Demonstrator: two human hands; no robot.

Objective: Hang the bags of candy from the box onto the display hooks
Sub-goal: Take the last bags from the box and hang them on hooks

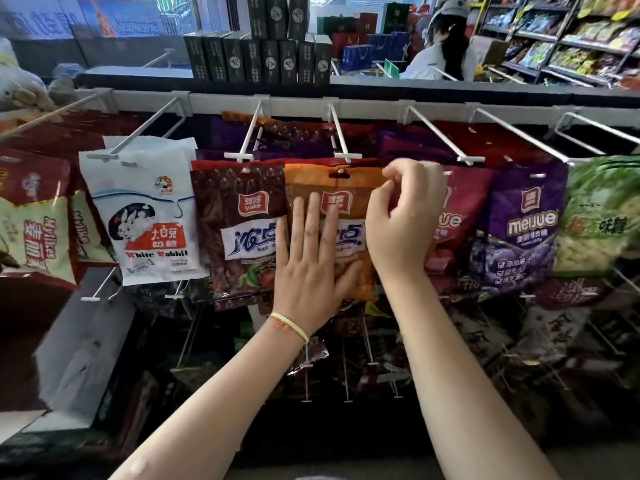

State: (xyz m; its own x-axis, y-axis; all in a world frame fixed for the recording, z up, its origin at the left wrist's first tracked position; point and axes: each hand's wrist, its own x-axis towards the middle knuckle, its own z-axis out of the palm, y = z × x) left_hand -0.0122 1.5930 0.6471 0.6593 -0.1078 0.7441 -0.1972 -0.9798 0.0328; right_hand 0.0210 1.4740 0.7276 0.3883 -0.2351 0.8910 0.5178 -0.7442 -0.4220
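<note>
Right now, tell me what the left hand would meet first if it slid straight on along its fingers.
Likely the hang hole near the orange bag's top edge, then the white hook above; the left hand already lies flat on that bag.

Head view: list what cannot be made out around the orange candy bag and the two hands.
- Orange candy bag: the left hand lies flat over its printed label, so the wording is unreadable.
- Its top right corner: covered by the curled fingers of the right hand; whether they pinch it is unclear.
- The box: not in view.
- Bags on the lower hooks: dark and blurred.
</note>
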